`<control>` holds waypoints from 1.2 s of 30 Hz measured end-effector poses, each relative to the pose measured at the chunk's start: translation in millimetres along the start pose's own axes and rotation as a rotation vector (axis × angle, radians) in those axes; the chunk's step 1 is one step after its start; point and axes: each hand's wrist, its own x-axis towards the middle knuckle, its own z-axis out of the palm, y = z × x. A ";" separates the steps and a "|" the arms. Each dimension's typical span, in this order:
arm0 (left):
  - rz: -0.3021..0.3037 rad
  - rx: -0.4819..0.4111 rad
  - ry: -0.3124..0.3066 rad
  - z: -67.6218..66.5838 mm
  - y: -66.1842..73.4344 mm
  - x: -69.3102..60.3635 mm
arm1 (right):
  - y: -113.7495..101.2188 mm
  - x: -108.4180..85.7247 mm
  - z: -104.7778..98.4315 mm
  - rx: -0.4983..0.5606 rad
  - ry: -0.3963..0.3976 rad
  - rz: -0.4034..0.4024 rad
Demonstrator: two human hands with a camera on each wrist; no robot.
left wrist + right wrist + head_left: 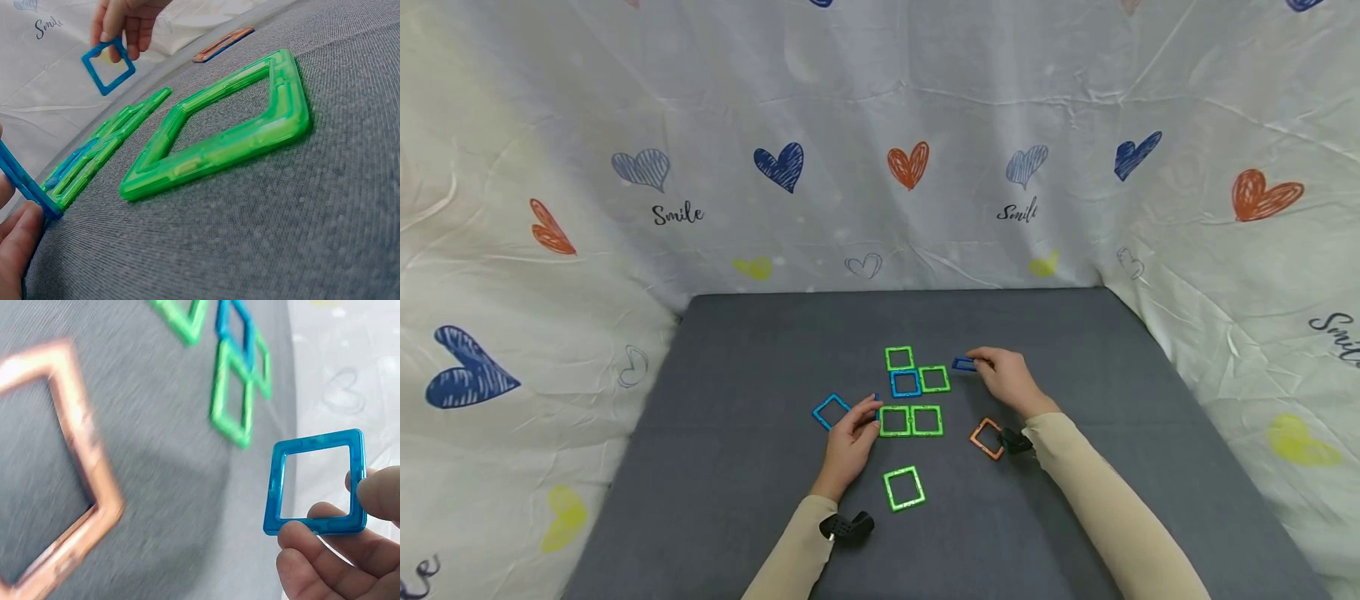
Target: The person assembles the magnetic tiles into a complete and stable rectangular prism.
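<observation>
In the head view my right hand (1009,379) pinches a blue square magnetic tile (964,364) by its edge, raised off the table; the right wrist view shows this blue frame (273,487) between thumb and fingers. My left hand (847,446) holds another blue tile (28,184) upright against the left side of two joined green tiles (927,421). Farther back, a flat blue tile (906,396) adjoins a green tile (898,348) behind it and another green tile (935,391) at its right. Part of the upright tile is hidden by my left fingers.
Beside my left hand lies a loose blue tile (822,421). A single green tile (905,505) lies nearer the front, and an orange tile (977,444) is below my right wrist. The grey table (760,350) ends at a printed white curtain (850,108).
</observation>
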 end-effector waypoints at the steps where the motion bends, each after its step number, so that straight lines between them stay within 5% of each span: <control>1: -0.003 0.007 0.000 0.4 0.2 0.0 | -3.7 0.7 0.9 0.011 -0.010 -0.002; 16: 0.017 0.009 0.009 -2.9 37.3 -7.5 | -43.0 10.7 35.4 0.057 -0.099 -0.069; 20: 0.007 0.022 0.008 -1.8 32.8 -6.4 | -49.2 10.1 42.4 0.065 -0.110 -0.069; 26: 0.010 0.022 0.014 1.0 1.0 0.0 | -55.9 8.5 50.4 0.065 -0.119 -0.086; 36: 0.023 0.011 -0.003 0.9 -6.0 1.4 | -60.6 6.2 58.7 0.097 -0.211 -0.101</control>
